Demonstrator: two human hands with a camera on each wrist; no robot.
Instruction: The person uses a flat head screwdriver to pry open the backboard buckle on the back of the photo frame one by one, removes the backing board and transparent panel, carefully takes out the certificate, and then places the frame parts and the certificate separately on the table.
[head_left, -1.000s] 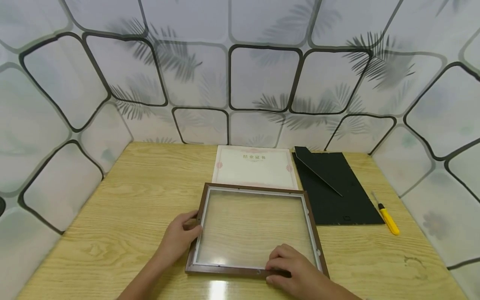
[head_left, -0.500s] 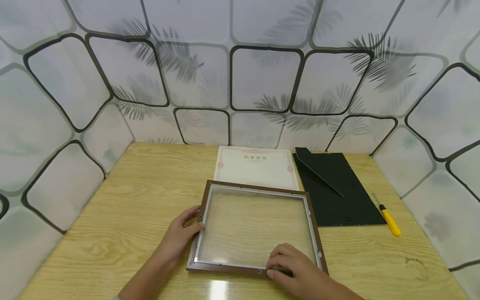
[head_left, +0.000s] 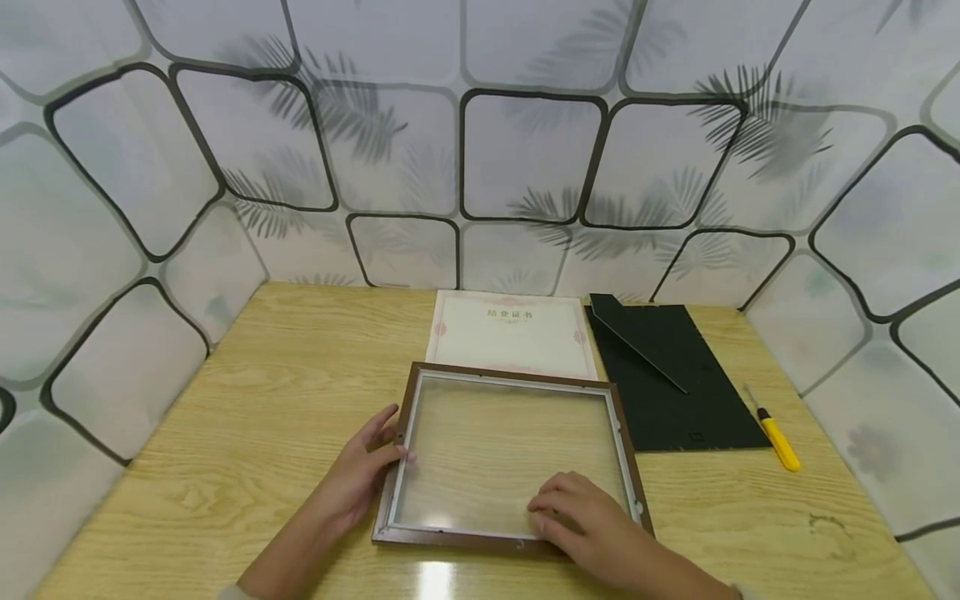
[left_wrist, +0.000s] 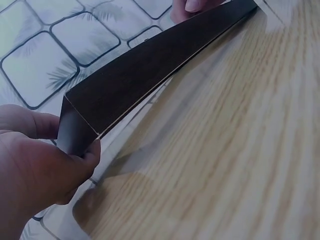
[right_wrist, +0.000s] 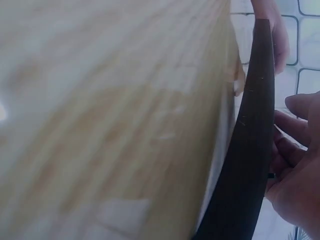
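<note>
A brown picture frame (head_left: 450, 540) with a pale inner lip and a clear pane (head_left: 510, 450) lies back side up in front of the person, its far edge overlapping a certificate (head_left: 517, 342). My left hand (head_left: 360, 471) grips its left side, thumb on top and fingers curled beneath; the left wrist view shows this hold at the frame's end (left_wrist: 75, 125). Over the near right part of the frame is my right hand (head_left: 585, 521), its fingers loosely bent at the inner edge. In the right wrist view, the fingers (right_wrist: 292, 127) rest beside the dark frame side (right_wrist: 250, 135), pinching nothing.
A black backing board (head_left: 675, 417) with its stand leg (head_left: 633, 346) lies at the right rear. Right of it is a screwdriver (head_left: 780, 442) with a yellow handle. Patterned walls (head_left: 525, 158) enclose the wooden table (head_left: 262, 400) at the back and sides.
My right hand's thumb has come off the frame's near edge and moved up to the inner lip. The left hand keeps its hold, its index finger straighter now. The frame has barely shifted.
</note>
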